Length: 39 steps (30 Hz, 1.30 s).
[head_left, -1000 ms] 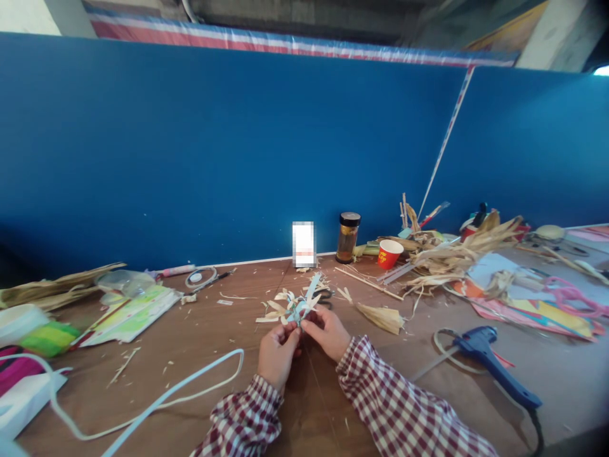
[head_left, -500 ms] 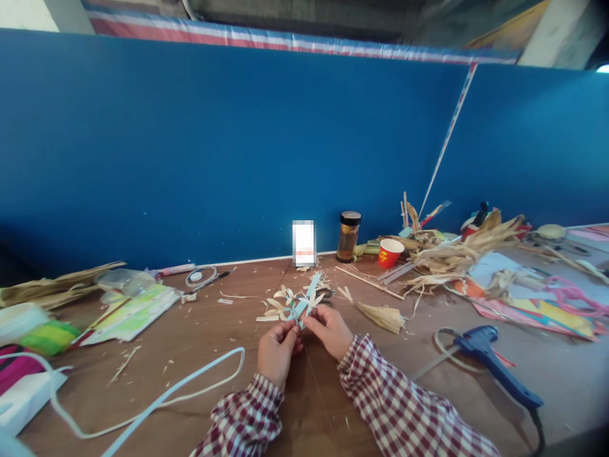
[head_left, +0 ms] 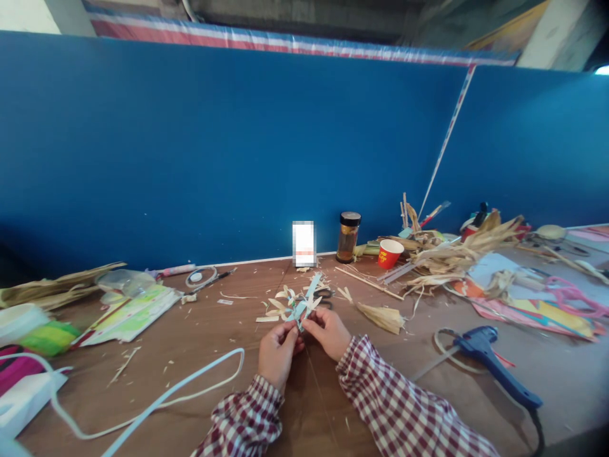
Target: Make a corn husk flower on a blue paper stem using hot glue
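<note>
Low in the middle of the view, my left hand (head_left: pixel 276 353) and my right hand (head_left: pixel 330 332) meet, thumbs and fingertips pinched together. Between them is a small craft piece of light-blue strips (head_left: pixel 299 310) with pale petal-like bits. Both hands grip its near end, and the fingertips partly hide it. A pale pointed husk petal (head_left: pixel 313 304) stands up by my right fingertips. Just beyond lie curled husk scraps (head_left: pixel 276 308) on the brown table (head_left: pixel 200 355); which of them join the held piece I cannot tell. Dark scissor-like loops (head_left: pixel 326 294) show behind my right hand.
A blue glue gun (head_left: pixel 497 365) with a cord lies right. Behind stand a lidded jar (head_left: pixel 349 238), a red paper cup (head_left: pixel 391 254) and a blurred white block (head_left: pixel 304 244). Corn husks (head_left: pixel 457 254) are heaped at right. A white cable (head_left: pixel 157 406) loops at left.
My right hand has shifted very slightly left and toward me. Both hands keep their pinch on the light-blue piece.
</note>
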Available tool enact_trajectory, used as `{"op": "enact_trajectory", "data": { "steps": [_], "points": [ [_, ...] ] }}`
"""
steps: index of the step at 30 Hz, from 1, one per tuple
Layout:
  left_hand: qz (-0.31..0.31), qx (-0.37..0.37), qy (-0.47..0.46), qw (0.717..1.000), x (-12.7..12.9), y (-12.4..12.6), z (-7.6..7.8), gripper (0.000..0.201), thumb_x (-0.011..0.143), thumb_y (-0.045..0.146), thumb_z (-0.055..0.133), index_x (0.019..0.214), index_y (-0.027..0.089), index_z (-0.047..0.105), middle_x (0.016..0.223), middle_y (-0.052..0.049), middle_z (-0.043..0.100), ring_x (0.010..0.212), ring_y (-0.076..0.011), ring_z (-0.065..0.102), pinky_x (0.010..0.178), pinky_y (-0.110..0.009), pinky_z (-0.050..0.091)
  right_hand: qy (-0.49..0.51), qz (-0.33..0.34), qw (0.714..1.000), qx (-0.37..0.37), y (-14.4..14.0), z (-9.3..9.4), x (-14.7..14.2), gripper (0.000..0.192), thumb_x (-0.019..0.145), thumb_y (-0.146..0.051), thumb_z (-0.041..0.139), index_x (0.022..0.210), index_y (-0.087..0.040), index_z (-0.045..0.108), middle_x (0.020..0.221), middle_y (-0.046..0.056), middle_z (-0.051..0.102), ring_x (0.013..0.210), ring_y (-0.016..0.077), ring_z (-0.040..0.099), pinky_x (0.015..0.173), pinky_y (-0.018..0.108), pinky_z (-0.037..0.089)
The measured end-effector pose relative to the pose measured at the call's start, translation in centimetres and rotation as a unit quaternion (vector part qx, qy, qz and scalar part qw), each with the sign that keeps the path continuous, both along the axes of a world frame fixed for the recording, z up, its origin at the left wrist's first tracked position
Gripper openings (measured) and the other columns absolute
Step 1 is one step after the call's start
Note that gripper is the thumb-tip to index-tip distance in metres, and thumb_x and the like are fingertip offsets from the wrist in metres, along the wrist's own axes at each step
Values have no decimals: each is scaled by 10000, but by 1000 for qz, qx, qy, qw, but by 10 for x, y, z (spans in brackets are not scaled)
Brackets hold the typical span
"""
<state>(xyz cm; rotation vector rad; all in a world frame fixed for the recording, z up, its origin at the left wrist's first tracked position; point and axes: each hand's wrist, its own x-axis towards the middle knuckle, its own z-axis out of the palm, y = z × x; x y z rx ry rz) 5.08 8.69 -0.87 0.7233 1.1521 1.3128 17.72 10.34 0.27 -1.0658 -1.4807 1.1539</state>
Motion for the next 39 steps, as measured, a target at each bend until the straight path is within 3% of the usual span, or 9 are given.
{"op": "enact_trajectory", "data": {
  "steps": [23,30,39],
  "points": [
    [1,6,44,999,0,-2,4,395,488,362,773,779,111,679,609,-2,629,517,-92,548,487,-202,481,6,41,999,10,1,-3,2,191,804,-308,535,834,-153,643,779,31,651,753,166,583,732,298,453],
    [5,8,36,999,0,-2,4,397,485,371,774,762,107,669,590,3,613,501,-89,540,478,-206,485,18,53,998,18,0,3,1,201,803,-312,536,850,-157,653,788,30,644,768,167,575,767,307,444],
    [-15,11,53,998,-1,-1,4,352,527,371,742,773,134,656,586,14,608,507,-99,545,489,-214,480,10,58,998,7,2,-3,1,216,821,-333,515,859,-171,653,706,8,610,735,160,560,703,281,454]
  ]
}}
